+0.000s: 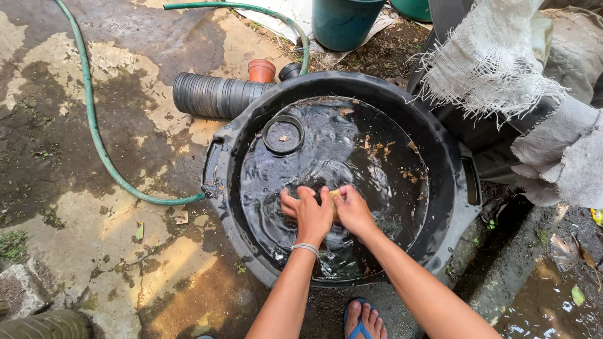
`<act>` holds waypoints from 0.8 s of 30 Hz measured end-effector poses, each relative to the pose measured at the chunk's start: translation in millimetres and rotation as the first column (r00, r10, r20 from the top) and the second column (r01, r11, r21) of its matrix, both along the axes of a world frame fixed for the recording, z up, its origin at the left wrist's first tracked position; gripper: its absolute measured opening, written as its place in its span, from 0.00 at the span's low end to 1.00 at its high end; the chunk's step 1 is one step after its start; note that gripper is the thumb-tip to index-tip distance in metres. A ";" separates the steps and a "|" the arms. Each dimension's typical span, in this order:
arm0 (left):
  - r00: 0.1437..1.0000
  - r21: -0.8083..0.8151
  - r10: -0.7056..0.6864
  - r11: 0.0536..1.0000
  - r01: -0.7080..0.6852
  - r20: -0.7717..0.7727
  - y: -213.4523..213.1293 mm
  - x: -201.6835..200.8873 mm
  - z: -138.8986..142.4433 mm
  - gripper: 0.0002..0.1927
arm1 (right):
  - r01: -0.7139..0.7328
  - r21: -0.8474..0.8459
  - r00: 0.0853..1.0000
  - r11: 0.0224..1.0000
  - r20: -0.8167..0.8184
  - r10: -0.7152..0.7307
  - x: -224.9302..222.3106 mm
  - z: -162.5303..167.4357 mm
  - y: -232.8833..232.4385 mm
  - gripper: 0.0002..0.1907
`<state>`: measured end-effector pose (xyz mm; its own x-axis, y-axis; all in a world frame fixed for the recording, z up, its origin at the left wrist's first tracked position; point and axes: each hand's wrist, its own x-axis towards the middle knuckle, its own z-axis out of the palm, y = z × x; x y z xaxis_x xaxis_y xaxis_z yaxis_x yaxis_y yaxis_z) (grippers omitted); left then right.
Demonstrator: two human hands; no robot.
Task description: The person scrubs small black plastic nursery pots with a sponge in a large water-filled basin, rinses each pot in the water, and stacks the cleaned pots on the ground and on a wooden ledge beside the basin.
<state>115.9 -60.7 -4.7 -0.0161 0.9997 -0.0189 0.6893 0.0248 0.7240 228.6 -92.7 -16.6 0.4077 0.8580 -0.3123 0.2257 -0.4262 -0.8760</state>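
Both hands, left hand (309, 212) and right hand (353, 209), on yellow sponge (335, 196) (in black tub (221, 163))

Yellow object (335, 196) between both hands mostly covered; teal bucket (344, 22) cropped by top edge.

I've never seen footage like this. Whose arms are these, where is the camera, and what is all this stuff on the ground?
The camera sits on a person's head and looks down, so the two bare arms are that person's own. Both hands are dipped in a big black tub of water. The left hand rests on something under the surface; the right hand holds a small yellow piece, perhaps a sponge. A black ring floats nearby. Around the tub lie a green hose, a ribbed black pipe and a small terracotta pot on wet concrete.
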 end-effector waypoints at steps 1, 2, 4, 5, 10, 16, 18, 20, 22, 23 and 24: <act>0.996 -0.126 0.001 0.992 0.011 0.094 1.0 0.7 -8.7 0.31 | 0.013 -0.054 0.996 0.998 -0.092 -0.018 0.4 -3.0 1.3 0.08; 0.983 -0.250 0.013 0.968 0.034 0.186 3.3 -0.1 -16.9 0.41 | 0.021 -0.109 0.982 0.994 -0.182 -0.041 0.8 -5.7 2.4 0.09; 0.965 -0.275 0.000 0.958 0.075 0.262 9.0 -5.1 -30.4 0.56 | -0.049 -0.111 0.998 0.993 0.023 0.052 2.4 -11.1 3.3 0.09; 0.969 -0.185 -0.035 0.979 0.083 0.246 12.3 -8.3 -34.4 0.60 | -0.085 -0.119 0.987 0.989 0.124 0.100 3.4 -13.7 3.4 0.10; 0.996 -0.347 0.018 0.938 0.012 0.083 14.9 -20.9 -15.6 0.60 | 0.001 -0.150 0.972 0.989 -0.233 -0.037 14.5 -18.7 7.4 0.09; 0.807 -0.430 0.226 0.902 0.038 0.545 12.4 -25.1 24.8 0.39 | -0.022 -0.101 0.952 0.995 -0.306 -0.010 18.0 -3.0 5.8 0.11; 0.406 -0.523 0.403 0.816 0.246 0.820 16.2 -28.7 26.0 0.34 | -0.060 -0.077 0.956 0.995 -0.292 0.035 15.1 10.8 3.8 0.10; 0.203 -0.474 0.432 0.837 0.274 0.879 20.3 -31.8 24.9 0.27 | -0.144 0.041 0.978 0.989 -0.148 0.148 13.2 25.4 0.1 0.09; 0.040 -0.394 0.401 0.871 0.293 0.915 22.6 -36.9 25.9 0.22 | -0.077 0.061 0.990 0.995 -0.113 0.083 13.2 38.8 -3.8 0.09; -0.021 -0.334 0.356 0.894 0.299 0.934 23.7 -40.5 28.2 0.21 | -0.046 0.075 0.994 0.996 -0.096 0.053 13.7 44.5 -4.0 0.09; -0.082 -0.273 0.311 0.913 0.304 0.947 24.8 -44.1 31.7 0.20 | -0.023 0.166 0.995 0.986 -0.093 0.039 14.8 49.9 -4.5 0.10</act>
<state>71.8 -35.8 27.0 0.3228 0.9026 -0.2849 -0.7366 0.4286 0.5232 243.5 -97.2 33.3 0.3554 0.9127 -0.2016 0.1488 -0.2682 -0.9518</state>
